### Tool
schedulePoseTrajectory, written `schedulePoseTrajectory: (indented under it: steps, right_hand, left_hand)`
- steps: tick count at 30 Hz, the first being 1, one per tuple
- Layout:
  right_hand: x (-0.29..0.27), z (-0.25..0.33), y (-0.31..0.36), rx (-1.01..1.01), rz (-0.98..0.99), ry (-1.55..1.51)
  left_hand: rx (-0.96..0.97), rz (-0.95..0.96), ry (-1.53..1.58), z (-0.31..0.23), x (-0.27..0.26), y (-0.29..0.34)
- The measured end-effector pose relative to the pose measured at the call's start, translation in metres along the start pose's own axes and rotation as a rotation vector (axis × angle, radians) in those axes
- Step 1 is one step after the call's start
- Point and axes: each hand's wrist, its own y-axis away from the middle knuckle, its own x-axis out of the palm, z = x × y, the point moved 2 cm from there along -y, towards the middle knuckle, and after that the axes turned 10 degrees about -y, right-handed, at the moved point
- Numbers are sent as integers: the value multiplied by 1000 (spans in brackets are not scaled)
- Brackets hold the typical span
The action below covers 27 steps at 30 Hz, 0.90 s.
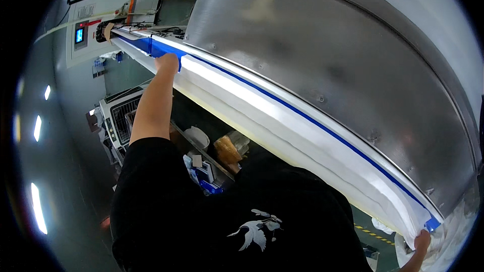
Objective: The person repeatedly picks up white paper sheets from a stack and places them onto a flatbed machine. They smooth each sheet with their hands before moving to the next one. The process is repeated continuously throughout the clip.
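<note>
A long white sheet [282, 116] hangs along the edge of a machine, with a narrow blue strip [302, 113] running down its upper border. At the sheet's far left end, my left hand [167, 63] is closed on a blue film [161, 48]; the fingertips are partly hidden. My left arm reaches out straight to it. Far to the lower right, my right hand [422, 240] pinches the sheet's bottom corner, just below a small blue tab [432, 223]. The sheet stretches between both hands, wavy along its lower part.
A large metal plate [312, 60] rises behind the sheet. To the left stand a white cabinet with a lit screen [79, 35] and a white slatted unit [125, 116]. Below the sheet, a bin holds a white round container [196, 137] and a brown wrapped bundle [228, 150].
</note>
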Motion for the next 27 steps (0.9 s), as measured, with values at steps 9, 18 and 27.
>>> schedulePoseTrajectory:
  steps: [9, 18, 27]
  right_hand:
    - [-52, 104, -6, -65, 199, -357]
    - [-86, 185, -5, -286, 56, -394]
    - [-64, 202, -19, -275, -198, -343]
  left_hand:
    - [107, -393, 530, -51, 2, 25]
    - [252, -545, 787, -115, -50, 118]
    - [223, -657, 1024, -133, -19, 145]
